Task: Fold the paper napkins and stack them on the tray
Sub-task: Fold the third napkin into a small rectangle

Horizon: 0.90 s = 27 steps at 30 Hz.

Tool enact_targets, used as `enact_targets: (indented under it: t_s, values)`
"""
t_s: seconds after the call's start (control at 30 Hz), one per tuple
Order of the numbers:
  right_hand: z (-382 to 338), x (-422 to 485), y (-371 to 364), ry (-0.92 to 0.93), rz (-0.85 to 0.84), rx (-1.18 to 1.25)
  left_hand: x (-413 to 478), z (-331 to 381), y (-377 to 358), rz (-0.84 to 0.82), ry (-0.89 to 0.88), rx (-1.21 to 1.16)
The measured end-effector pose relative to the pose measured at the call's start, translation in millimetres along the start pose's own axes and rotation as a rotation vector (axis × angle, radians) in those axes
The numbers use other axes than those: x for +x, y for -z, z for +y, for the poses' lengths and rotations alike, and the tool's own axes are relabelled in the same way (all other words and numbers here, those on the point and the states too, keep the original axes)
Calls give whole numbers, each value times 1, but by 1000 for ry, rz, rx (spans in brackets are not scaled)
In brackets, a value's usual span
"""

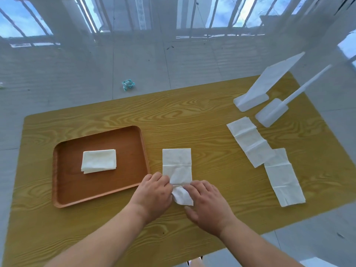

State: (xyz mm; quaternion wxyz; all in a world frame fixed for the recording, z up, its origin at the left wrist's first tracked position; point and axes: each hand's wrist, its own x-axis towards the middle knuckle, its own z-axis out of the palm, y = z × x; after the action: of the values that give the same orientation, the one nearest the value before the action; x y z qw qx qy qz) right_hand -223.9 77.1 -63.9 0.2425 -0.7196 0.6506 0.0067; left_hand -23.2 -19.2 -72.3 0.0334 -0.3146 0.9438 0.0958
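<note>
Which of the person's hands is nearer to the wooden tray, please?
The left. The left hand lies just off the wooden tray at its near right corner, gripping the napkin; the right hand sits beyond it, farther right.

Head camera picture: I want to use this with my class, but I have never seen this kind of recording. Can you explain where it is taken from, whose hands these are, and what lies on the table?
There is no machine here. A person wears one wide-angle camera on the head, looking forward and down, so you see their own bare arms. The left hand and right hand both pinch the near end of a paper napkin lying unfolded on the wooden table. To the left is a brown tray with one folded napkin on it. To the right lie two more unfolded napkins, overlapping slightly, and behind them two white plastic stands; I cannot tell what those are for. A crumpled wrapper lies on the floor beyond the table.
</note>
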Motion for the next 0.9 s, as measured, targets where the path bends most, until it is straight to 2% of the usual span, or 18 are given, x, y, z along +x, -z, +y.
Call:
enact_targets:
  t_s: [0.07, 0.17, 0.27, 0.33, 0.43, 0.57, 0.77, 0.9]
  values:
    - [1, 2, 2, -9, -30, -46, -1, 3, 5, -15, 124, -136]
    - [-3, 9, 7, -13, 22, -38, -2, 3, 16, -43, 243, -315]
    - [-6, 19, 14, -74, 93, 81, -4, 1, 23, 18, 292, -323]
    - [-7, 28, 20, -122, 149, 149, -5, -2, 26, 122, 315, -293]
    - [-7, 39, 30, -210, 259, 196, -6, -4, 27, 235, 227, -195]
    - [-4, 40, 32, -243, 354, 176, -4, 3, 16, 186, 9, -29]
    - [14, 37, 18, -205, 190, 61, 9, 3, 6, 154, 183, -92]
    - [24, 43, 22, -105, 184, 9, 26, 6, 10, 110, 102, -51]
